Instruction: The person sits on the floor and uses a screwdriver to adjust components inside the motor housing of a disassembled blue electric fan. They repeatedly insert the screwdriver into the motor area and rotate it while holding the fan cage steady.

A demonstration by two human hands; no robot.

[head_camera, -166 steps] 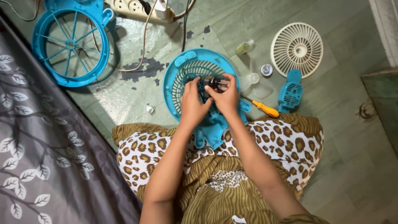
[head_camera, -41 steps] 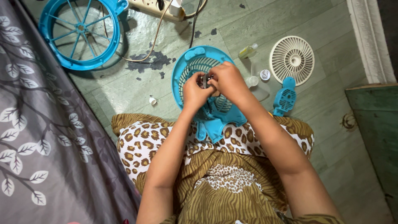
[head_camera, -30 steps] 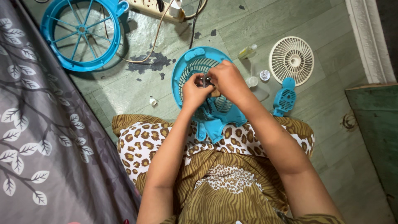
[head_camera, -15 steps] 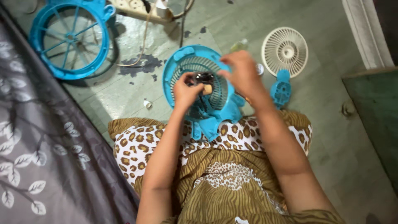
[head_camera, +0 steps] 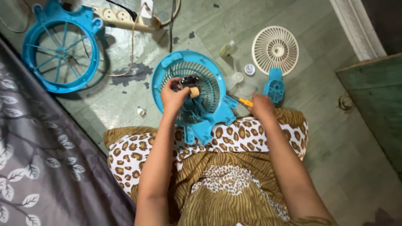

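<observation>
- Left hand (head_camera: 173, 97) grips the dark motor (head_camera: 190, 81) at the centre of the blue fan housing (head_camera: 167, 67), fingers curled tight around it.
- The housing leans against the person's lap, its lower edge on leopard-print cloth (head_camera: 234, 136).
- Right hand (head_camera: 261, 106) rests on the screwdriver (head_camera: 239, 99) with the orange handle, fingers closed over its end; grip partly hidden.
- Screwdriver lies just beside the housing's right rim.
- Small blue part (head_camera: 274, 86) near the right hand; white grille (head_camera: 275, 50) beyond it.
- 2nd blue fan frame (head_camera: 33, 46) lies well apart, far left, near a power strip (head_camera: 119, 16).
</observation>
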